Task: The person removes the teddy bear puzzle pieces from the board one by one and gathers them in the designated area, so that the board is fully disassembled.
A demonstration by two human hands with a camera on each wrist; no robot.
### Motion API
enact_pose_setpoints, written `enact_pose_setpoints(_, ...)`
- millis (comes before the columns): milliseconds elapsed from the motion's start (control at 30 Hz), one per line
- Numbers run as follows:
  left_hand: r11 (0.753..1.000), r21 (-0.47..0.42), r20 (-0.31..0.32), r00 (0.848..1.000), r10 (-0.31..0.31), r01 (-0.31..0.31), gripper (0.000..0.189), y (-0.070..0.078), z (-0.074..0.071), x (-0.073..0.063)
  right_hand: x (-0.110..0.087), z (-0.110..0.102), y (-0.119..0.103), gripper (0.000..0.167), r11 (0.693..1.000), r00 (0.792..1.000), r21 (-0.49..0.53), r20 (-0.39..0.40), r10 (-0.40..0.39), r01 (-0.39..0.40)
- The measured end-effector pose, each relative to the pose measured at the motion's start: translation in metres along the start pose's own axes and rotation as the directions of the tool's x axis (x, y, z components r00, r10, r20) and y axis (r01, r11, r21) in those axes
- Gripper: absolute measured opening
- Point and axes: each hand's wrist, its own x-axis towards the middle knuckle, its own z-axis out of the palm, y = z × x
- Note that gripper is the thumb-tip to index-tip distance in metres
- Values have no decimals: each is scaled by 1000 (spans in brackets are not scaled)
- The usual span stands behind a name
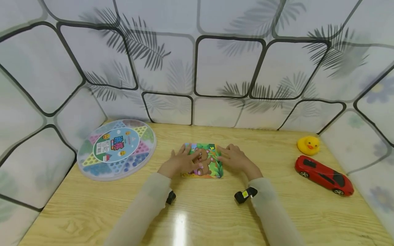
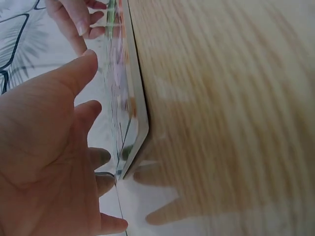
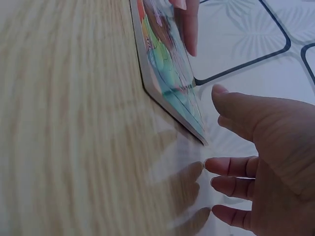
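Wood-grain table (image 1: 203, 212): bear picture board (image 1: 206, 164) centred toward the back edge. Left hand (image 1: 181, 162) over it, right hand (image 1: 238, 160) beside it, fingers spread; likely positioning it, the next move needing an edge grip.

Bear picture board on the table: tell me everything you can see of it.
The bear picture board is thin, rectangular and glossy, possibly card, with a pale edge. A brown cartoon bear sits among green leaves. It lies flat on the wood-grain table. The left hand hides part of its left side; the right hand overlaps its right edge. Contact is unclear.
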Motion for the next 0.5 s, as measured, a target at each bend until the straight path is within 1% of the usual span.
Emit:
enact_pose_setpoints(133, 999, 32, 5, 1000, -14, 14, 67, 1, 3, 2, 8, 2, -2, 57, 1000, 1000, -22, 8, -3, 3)
enact_pose_setpoints(300, 999, 41, 2, 1000, -17, 16, 67, 1, 4, 3, 16, 5, -4, 57, 1000, 1000, -27, 16, 15, -14)
enact_pose_setpoints(500, 997, 68, 5, 999, -32, 32, 66, 3, 2, 3, 23, 10, -5, 58, 999, 999, 0, -13, 44, -44)
